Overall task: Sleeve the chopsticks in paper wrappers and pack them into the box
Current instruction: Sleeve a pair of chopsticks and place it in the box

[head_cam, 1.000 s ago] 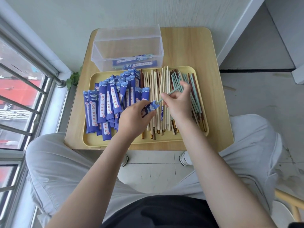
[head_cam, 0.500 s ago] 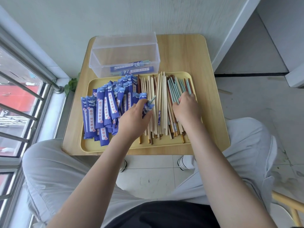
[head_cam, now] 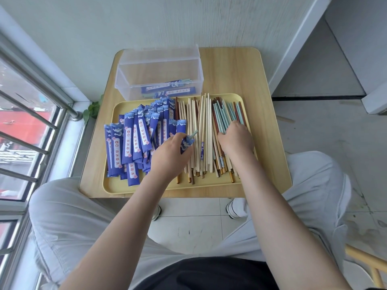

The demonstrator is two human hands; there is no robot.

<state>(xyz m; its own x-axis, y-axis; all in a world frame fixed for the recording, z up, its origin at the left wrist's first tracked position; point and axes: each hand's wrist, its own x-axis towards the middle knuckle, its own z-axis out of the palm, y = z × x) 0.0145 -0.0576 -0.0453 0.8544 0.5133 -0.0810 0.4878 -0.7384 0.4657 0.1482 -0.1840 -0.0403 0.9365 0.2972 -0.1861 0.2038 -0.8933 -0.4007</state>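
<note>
So there's a clear plastic rectangular box (head_cam: 159, 80) at the back of a small light-wood square table (head_cam: 236, 74), lid off and sitting tucked behind/under it from what I can tell. Inside the box, down at the bottom, are a few sleeved chopstick pairs (head_cam: 169, 91) in blue paper, with pale teal tips poking out of one end.

In front of the box, touching it or near enough, is a pale yellow plastic tray (head_cam: 117, 185) with rounded corners. Left half of the tray is a messy heap of blue paper wrappers (head_cam: 134, 141) with white cloud patterns, pink blossoms and a white strip down the middle carrying red characters. The print is too small for me to read. Right half is a pile of loose chopsticks (head_cam: 206, 130), mostly plain bamboo-coloured ones, then dark red-brown and pale teal ones further right, all lying roughly lengthwise.

The left hand (head_cam: 170, 155) is curled around one blue wrapper with a teal chopstick (head_cam: 193, 133) sticking out the top, held just above the tray between the two piles. The right hand (head_cam: 236, 139) is down on the teal and brown sticks with fingers bent into the pile; can't tell if it's actually gripping one.

Room-wise: whitish wall behind the table, a window with metal bars on the left, grey tiled floor, the person sitting in light grey trousers with white shoes showing under the table.
</note>
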